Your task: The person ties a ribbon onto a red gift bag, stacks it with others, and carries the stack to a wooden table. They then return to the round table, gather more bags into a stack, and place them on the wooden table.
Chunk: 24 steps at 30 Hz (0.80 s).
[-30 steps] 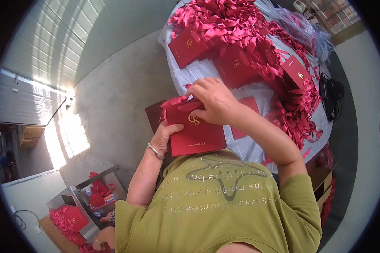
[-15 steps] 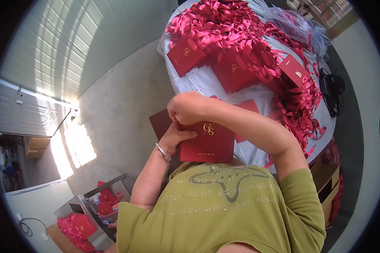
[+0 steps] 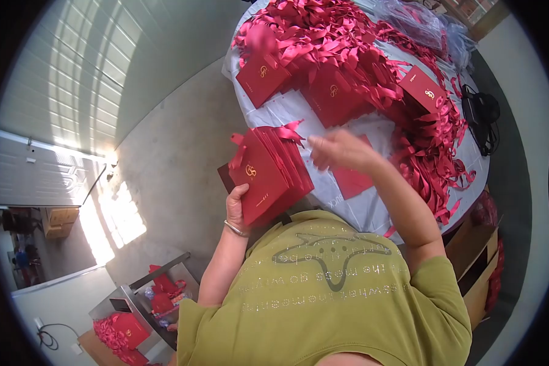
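My left hand (image 3: 236,207) grips a stack of red paper gift bags (image 3: 259,177) by its lower left side, thumb on the front bag. Gold lettering marks that front, and the bags' edges fan out to the right. Red ribbon (image 3: 291,131) sticks out at the stack's top. Apart from the bags, to their right, my right hand (image 3: 343,149) hovers with fingers loosely bent and spread, slightly blurred; nothing shows in it. Below it a red sheet or flat bag (image 3: 352,177) lies on the white-covered table (image 3: 375,210).
A large heap of red ribbons (image 3: 323,30) covers the table's far side, with more red bags (image 3: 263,79) around it. Clear plastic (image 3: 424,27) lies at the back right, near a black cabled object (image 3: 480,119). A cardboard box (image 3: 479,262) stands at right.
My right hand has moved right, away from the bags. The stack in my left hand has tilted and shifted left, and its fanned edges and ribbons now show.
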Motion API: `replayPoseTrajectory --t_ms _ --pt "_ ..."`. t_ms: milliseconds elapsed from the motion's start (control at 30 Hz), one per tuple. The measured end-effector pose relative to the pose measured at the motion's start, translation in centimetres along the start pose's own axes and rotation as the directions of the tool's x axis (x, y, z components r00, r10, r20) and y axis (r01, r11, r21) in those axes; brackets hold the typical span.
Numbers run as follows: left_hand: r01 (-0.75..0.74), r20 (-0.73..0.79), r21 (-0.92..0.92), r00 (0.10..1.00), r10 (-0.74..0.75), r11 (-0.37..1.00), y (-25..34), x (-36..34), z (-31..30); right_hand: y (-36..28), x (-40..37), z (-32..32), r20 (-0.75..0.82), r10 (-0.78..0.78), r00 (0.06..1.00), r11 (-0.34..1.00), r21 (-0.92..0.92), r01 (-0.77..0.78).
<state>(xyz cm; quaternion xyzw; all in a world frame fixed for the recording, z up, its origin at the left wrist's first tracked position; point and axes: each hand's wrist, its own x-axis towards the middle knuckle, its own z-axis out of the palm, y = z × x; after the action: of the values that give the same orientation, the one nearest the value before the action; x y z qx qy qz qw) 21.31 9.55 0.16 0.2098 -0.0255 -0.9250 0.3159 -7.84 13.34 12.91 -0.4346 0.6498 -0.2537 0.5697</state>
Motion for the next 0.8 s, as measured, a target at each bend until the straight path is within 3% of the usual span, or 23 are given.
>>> replayPoseTrajectory --t_ms 100,167,200,267,300,367,400,433,467,500,533,567,600,633,667,700,733,767,800 --pt "0.011 0.008 0.018 1.0 -0.011 1.0 -0.1 0.6 1.5 1.5 0.0 1.8 0.113 -0.035 0.993 0.987 0.162 0.016" --pt "0.047 0.005 0.064 0.999 -0.048 0.997 0.1 1.4 2.2 1.0 0.4 2.2 0.071 -0.194 0.978 0.962 0.209 0.176" --pt "0.008 0.012 0.184 1.0 -0.011 0.983 0.4 2.1 2.3 0.2 0.4 2.4 0.124 -0.285 0.95 0.906 0.357 0.226" --pt "-0.124 0.048 0.463 0.992 0.115 0.878 1.0 3.1 3.8 -1.0 -0.8 2.8 -0.026 -0.346 0.938 0.911 0.228 0.343" --pt "-0.12 0.059 0.471 0.993 0.105 0.874 1.2 4.0 4.2 -1.0 -1.0 2.9 -0.159 -0.339 0.927 0.933 0.074 0.353" --pt "-0.251 0.211 0.757 0.968 0.138 0.603 1.6 6.0 4.6 0.6 0.0 2.2 -0.294 -0.583 0.757 0.806 -0.098 0.583" --pt "-0.235 0.192 0.83 0.972 0.136 0.506 1.9 6.9 4.4 1.6 0.3 2.0 -0.328 -0.567 0.756 0.803 -0.012 0.596" --pt "-0.237 0.198 0.829 0.971 0.132 0.506 2.3 7.2 4.8 3.5 1.1 1.6 -0.361 -0.605 0.71 0.786 -0.123 0.606" --pt "-0.408 0.396 0.909 0.909 0.128 0.087 2.8 7.4 5.4 4.4 1.4 1.2 -0.389 -0.644 0.659 0.761 -0.232 0.606" --pt "-0.521 0.565 0.782 0.824 0.037 -0.342 3.2 7.7 5.9 5.3 1.7 1.2 -0.34 -0.644 0.685 0.73 -0.006 0.683" --pt "-0.573 0.659 0.6 0.75 -0.062 -0.558 3.1 9.4 4.9 6.4 1.9 1.2 -0.356 -0.591 0.724 0.743 0.111 0.66" --pt "-0.486 0.583 0.609 0.81 -0.062 -0.627 2.5 10.5 3.2 7.9 2.4 1.2 -0.364 -0.533 0.764 0.743 0.23 0.628" --pt "-0.394 0.5 0.609 0.865 -0.052 -0.689 1.5 11.3 1.6 9.6 3.5 1.5 -0.29 -0.507 0.812 0.473 0.694 0.543" --pt "-0.323 0.361 0.834 0.933 0.0 -0.447 0.8 12.1 0.9 11.2 4.5 1.4 -0.361 -0.592 0.72 0.649 0.314 0.692" --pt "-0.484 0.585 0.681 0.811 0.011 -0.55 0.0 12.2 2.7 10.8 4.7 0.8 -0.371 -0.698 0.613 0.693 -0.136 0.708" --pt "-0.591 0.768 0.487 0.64 -0.008 -0.643 -0.4 11.9 4.3 11.0 4.1 1.1 -0.419 -0.624 0.66 0.662 0.165 0.731" --pt "-0.583 0.689 0.645 0.724 0.044 -0.494 -0.5 12.8 3.0 10.6 3.4 1.1 -0.427 -0.618 0.66 0.663 0.169 0.729" --pt "-0.585 0.688 0.644 0.725 0.039 -0.493 -0.5 13.1 2.5 10.3 2.6 0.8 -0.44 -0.577 0.689 0.746 0.06 0.663" --pt "-0.567 0.725 0.527 0.689 -0.014 -0.633 -0.2 13.4 2.0 9.8 1.8 0.4 -0.455 -0.537 0.71 0.812 -0.052 0.581"
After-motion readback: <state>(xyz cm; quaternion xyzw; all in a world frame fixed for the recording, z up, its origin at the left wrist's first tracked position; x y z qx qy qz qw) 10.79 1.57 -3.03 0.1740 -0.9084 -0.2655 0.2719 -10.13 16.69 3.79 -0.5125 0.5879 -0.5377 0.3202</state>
